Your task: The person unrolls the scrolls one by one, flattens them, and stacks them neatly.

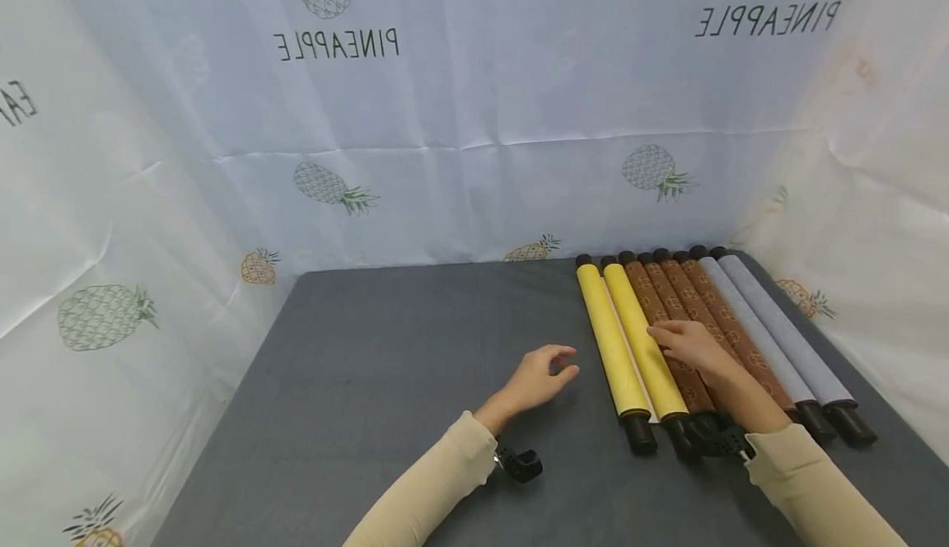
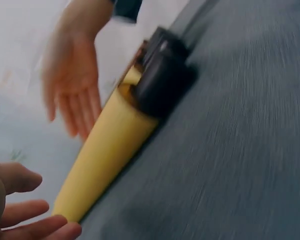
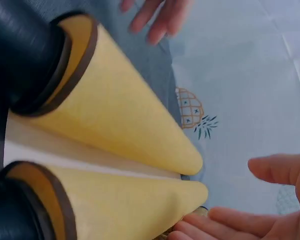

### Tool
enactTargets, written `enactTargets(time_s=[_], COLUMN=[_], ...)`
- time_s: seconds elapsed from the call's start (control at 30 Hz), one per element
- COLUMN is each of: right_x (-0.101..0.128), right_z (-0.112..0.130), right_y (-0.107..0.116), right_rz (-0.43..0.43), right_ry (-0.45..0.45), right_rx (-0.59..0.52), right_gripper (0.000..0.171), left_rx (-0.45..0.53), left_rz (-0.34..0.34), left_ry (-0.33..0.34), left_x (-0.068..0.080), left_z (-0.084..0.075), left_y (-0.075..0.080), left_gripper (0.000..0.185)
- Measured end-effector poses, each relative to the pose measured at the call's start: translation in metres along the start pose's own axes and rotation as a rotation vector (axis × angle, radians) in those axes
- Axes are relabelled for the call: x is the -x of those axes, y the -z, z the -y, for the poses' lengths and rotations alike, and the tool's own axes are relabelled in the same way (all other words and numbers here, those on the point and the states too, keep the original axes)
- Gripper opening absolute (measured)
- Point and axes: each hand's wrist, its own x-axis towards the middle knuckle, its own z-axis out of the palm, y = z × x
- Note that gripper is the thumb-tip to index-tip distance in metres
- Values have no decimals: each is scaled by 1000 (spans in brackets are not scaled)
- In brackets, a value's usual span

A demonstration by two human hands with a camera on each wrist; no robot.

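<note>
Two yellow rolls (image 1: 614,341) on black cores lie side by side on the grey table (image 1: 385,382), beside several brown patterned rolls (image 1: 678,304) and two grey rolls (image 1: 778,324). My right hand (image 1: 663,334) lies with straight fingers across the second yellow roll (image 1: 647,349) and the nearest brown roll. My left hand (image 1: 563,363) hovers just left of the first yellow roll, fingers relaxed and holding nothing. The left wrist view shows a yellow roll (image 2: 107,150) with its black core end (image 2: 162,82). The right wrist view shows both yellow rolls (image 3: 125,120) and my right fingers (image 3: 225,220).
White sheets printed with pineapples (image 1: 474,119) wall the table at the back and both sides. The rolls fill the table's right part, their black core ends (image 1: 641,436) pointing towards me. Bare grey cloth spreads to the left.
</note>
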Motion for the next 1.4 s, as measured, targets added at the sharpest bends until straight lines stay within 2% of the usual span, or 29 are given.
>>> enactTargets(time_s=[0.07,0.2,0.27,0.37,0.53,0.67,0.87,1.1,1.27,1.4], right_x=[1,2,2,1,0,0,3,4,5,7], right_z=[0,-3,-6,-9,-9,-7,-7,-7,-6,-6], right_y=[1,4,5,5,1,-1,-1,-1,-2,-8], right_rz=[30,69,75,74,90,88,86,124,141,110], right_ry=[-16,-26,-28,-40,-57,-73,-80,-58,-27,-18], right_rx=[-92,-241,-297,-375,-428,-428,-461,-460,-429,-422], right_gripper=[68,63,61,61,63,66,61,58,59,60], left_rx=[59,225,310,379,449,504,549,616,705,746], left_rz=[17,43,30,-13,-85,-110,-139,-179,-228,-250], left_ry=[35,160,234,302,388,462,531,555,593,614], left_x=[-3,-10,-14,-19,-27,-32,-34,-34,-34,-34], left_z=[-5,-14,-18,-22,-28,-34,-43,-51,-50,-48], left_y=[-12,-34,-43,-56,-68,-73,-77,-79,-79,-79], left_gripper=[40,40,40,41,48,46,30,38,37,38])
